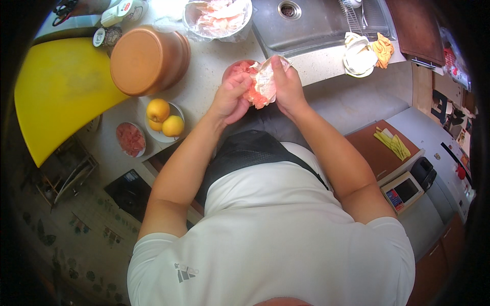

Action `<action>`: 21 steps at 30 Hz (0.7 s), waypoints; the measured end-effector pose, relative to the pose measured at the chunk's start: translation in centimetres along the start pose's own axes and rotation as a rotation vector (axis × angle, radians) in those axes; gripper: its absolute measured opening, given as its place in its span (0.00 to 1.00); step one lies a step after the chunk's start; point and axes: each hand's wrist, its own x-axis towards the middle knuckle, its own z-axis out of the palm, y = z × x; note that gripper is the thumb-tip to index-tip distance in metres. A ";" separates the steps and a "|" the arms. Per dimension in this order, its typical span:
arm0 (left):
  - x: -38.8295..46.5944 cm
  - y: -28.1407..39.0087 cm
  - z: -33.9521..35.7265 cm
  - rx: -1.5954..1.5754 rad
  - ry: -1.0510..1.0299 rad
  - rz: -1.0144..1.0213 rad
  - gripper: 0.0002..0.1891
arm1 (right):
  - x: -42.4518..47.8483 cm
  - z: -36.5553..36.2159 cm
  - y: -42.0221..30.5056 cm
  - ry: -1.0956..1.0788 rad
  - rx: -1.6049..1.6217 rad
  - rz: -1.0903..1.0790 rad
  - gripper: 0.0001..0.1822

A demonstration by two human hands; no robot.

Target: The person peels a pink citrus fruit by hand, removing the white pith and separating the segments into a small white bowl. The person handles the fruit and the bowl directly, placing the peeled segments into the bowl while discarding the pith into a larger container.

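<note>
My left hand pinches the orange-pink pulp of a citrus segment, which looks like pomelo or grapefruit. On the other side, my right hand grips the segment's whitish membrane, thumb on top. The membrane is partly opened, with pulp showing along its lower left. Just beneath and behind the segment is a bowl of pink pulp pieces, partly hidden by my hands. Farther back, a plastic-lined bowl holds peeled-off membranes.
A brown pot and yellow panel stand left. Nearer are a plate with yellow round fruits and a bowl of pink pulp. A steel sink lies back right, with cloths on its front edge.
</note>
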 end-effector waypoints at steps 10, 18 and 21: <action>-0.1 1.4 1.7 0.082 0.065 -0.080 0.17 | 0.3 -0.1 -1.5 0.114 -0.722 -0.218 0.25; -0.1 2.6 0.4 0.575 0.038 -0.171 0.12 | -0.7 0.2 -2.3 0.101 -0.843 -0.338 0.23; -0.1 2.8 1.0 0.401 0.109 -0.186 0.12 | -0.7 -0.1 -2.0 0.119 -0.855 -0.323 0.23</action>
